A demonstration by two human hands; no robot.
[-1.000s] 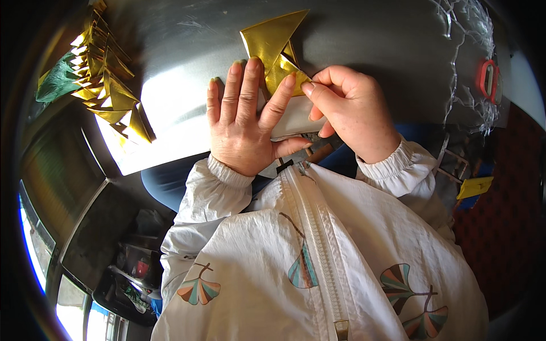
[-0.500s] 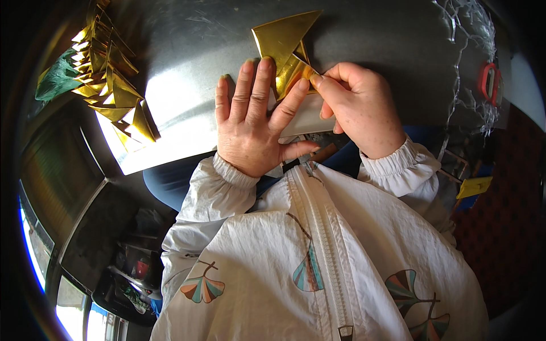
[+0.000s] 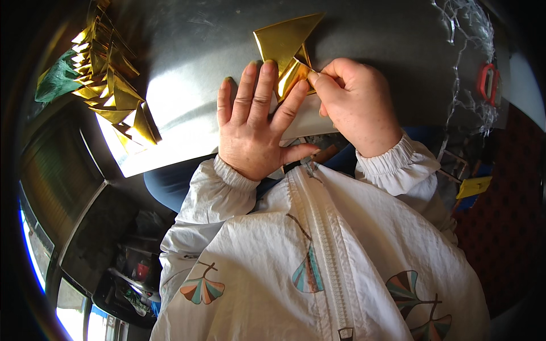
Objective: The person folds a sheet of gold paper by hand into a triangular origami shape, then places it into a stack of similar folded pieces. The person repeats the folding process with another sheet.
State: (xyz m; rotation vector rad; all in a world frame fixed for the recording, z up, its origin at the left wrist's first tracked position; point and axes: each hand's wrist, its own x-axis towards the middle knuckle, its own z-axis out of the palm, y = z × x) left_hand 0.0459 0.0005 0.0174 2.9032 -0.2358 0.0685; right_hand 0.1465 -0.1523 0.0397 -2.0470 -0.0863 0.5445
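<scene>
A sheet of shiny gold foil paper [image 3: 284, 38], partly folded into pointed flaps, lies on the dark metal tabletop [image 3: 193, 51] near its front edge. My left hand [image 3: 250, 125] rests flat with its fingers spread, the fingertips along the left and lower side of the foil. Between thumb and forefinger, my right hand [image 3: 355, 105] pinches a small flap at the foil's lower right. Where the fingers of both hands meet, the lower corner of the foil is partly covered.
Folded gold foil pieces [image 3: 116, 94] stand in a long stack at the left, beside a green bundle [image 3: 58, 78]. At the right lie clear plastic strands [image 3: 482, 34] and red-handled scissors [image 3: 488, 83]. Below the table hangs a yellow item [image 3: 474, 186].
The pinched flap has moved slightly up and left with my right hand. My left hand and the foil have shifted a little to the right.
</scene>
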